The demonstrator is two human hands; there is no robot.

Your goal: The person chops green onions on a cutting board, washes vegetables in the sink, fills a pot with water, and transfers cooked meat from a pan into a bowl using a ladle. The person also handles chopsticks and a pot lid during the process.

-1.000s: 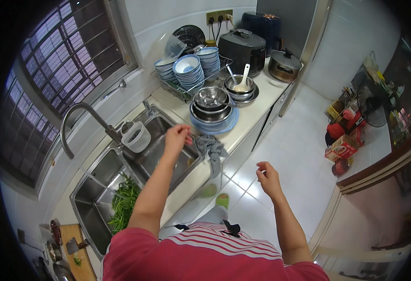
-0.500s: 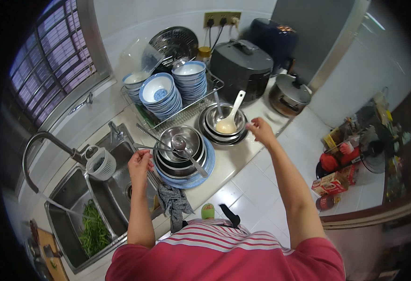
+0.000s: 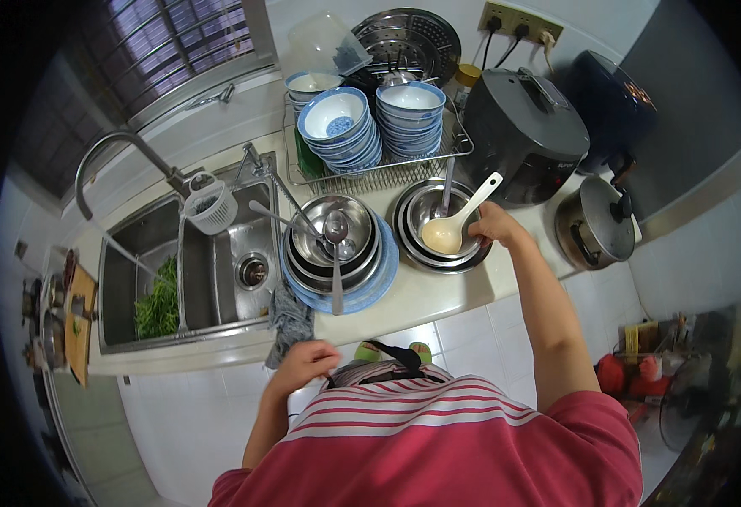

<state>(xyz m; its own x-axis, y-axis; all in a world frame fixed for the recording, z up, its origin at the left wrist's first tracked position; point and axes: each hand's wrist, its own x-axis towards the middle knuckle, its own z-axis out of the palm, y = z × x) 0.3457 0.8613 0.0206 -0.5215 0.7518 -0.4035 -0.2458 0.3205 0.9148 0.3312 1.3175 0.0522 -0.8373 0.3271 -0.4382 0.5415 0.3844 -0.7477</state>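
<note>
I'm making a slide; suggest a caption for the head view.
Right hand at the rim of nested metal bowls, a pale ladle inside.

White-tiled floor (image 3: 506,334), window (image 3: 191,35) (barred)

Silver bowl (image 3: 424,207) — cream ladle (image 3: 443,237)

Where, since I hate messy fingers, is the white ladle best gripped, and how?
Likely by the upper handle of the ladle, from the right: it slants up and rightward beyond the rim of the top bowl, its end free, while the cup sits inside. That side also avoids the metal handle to its left. The right hand is at the bowls' right edge.
</note>
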